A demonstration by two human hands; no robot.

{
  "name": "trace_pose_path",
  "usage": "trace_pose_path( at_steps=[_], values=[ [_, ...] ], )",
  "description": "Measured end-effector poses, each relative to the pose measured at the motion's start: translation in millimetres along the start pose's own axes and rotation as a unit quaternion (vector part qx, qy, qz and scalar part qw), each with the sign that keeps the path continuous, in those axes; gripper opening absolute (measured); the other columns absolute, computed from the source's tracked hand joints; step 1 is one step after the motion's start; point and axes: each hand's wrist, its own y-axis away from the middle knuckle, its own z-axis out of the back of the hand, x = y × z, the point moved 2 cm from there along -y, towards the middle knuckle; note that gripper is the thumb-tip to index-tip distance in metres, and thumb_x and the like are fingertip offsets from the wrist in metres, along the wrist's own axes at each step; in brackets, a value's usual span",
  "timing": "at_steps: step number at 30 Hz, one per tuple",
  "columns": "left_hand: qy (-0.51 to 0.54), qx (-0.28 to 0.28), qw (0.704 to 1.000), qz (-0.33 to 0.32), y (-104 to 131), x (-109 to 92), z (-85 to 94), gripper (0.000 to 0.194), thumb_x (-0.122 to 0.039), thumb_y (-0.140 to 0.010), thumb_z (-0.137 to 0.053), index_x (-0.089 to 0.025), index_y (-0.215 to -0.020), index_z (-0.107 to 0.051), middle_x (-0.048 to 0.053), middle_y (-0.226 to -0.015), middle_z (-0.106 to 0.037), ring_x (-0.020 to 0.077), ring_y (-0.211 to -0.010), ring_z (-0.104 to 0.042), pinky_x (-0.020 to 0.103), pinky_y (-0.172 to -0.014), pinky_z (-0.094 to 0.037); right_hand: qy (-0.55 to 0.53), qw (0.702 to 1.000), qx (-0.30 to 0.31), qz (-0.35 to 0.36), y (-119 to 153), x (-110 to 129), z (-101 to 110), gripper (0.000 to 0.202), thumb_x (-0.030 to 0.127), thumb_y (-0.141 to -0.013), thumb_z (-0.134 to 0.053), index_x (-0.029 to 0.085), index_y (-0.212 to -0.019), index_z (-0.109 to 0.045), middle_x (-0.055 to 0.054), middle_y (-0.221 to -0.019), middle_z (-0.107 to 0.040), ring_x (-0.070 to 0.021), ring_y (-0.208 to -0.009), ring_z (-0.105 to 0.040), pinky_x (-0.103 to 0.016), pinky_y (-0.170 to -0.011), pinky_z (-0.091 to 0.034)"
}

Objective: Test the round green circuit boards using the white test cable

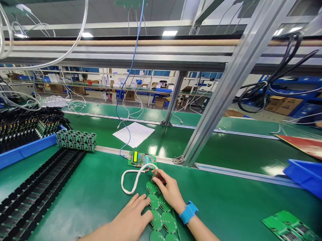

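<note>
Tray (21, 151) held boards (43, 128) at nine o'clock; panel (169, 221) ran lengthwise eleven-to-five; left hand (130, 214) spread against it, right hand (171, 191) pinched a block (155, 175).

We rested our left hand (130, 216) against the round green boards (169, 222) while our right hand (170, 190) pinched a small brownish piece (155, 176) near the white cable (127, 192)

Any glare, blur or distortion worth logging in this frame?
Head view: glare patches on the green work surface beside the white paper; head view: left hand looks slightly blurred; head view: green panel at lower right appears stretched and smeared, upper right corner darkened.
</note>
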Motion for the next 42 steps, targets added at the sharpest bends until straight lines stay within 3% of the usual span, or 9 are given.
trace_pose_path(
  at_steps=[17, 26, 42],
  values=[
    [0.003, -0.019, 1.0, 0.001, 2, 2, -4.9, 0.072, -0.076, -0.077, -0.057, -0.017, -0.118, -0.051, 0.022, -0.144, -0.037, 0.0364, -0.139, -0.025, 0.055, -0.114, -0.019, -0.072, 0.997, -0.012, -0.006, 6, 6, 7, 0.023, 0.036, -0.088, -0.055, 0.018, -0.101, -0.061, -0.003, -0.081, -0.064, -0.0186, -0.072, -0.059, -0.028, -0.069, -0.047],
    [0.0, -0.017, 1.0, -0.004, 2, 3, -5.0, 0.073, -0.077, -0.077, -0.055, -0.017, -0.119, -0.052, 0.023, -0.144, -0.036, 0.0364, -0.139, -0.024, 0.056, -0.113, -0.02, -0.108, 0.99, 0.089, -0.021, 15, 16, 18, 0.021, 0.037, -0.085, -0.06, 0.017, -0.087, -0.057, -0.001, -0.074, -0.06, -0.0159, -0.067, -0.056, -0.028, -0.066, -0.047],
    [0.0, -0.012, 1.0, -0.001, 1, 2, -4.2, 0.076, -0.078, -0.077, -0.054, -0.016, -0.119, -0.052, 0.024, -0.144, -0.036, 0.0362, -0.139, -0.025, 0.055, -0.113, -0.02, 0.009, 0.991, 0.126, 0.05, 15, 25, 21, 0.018, 0.035, -0.088, -0.058, 0.019, -0.079, -0.06, 0.001, -0.07, -0.059, -0.0148, -0.064, -0.051, -0.024, -0.062, -0.041]
  ],
)
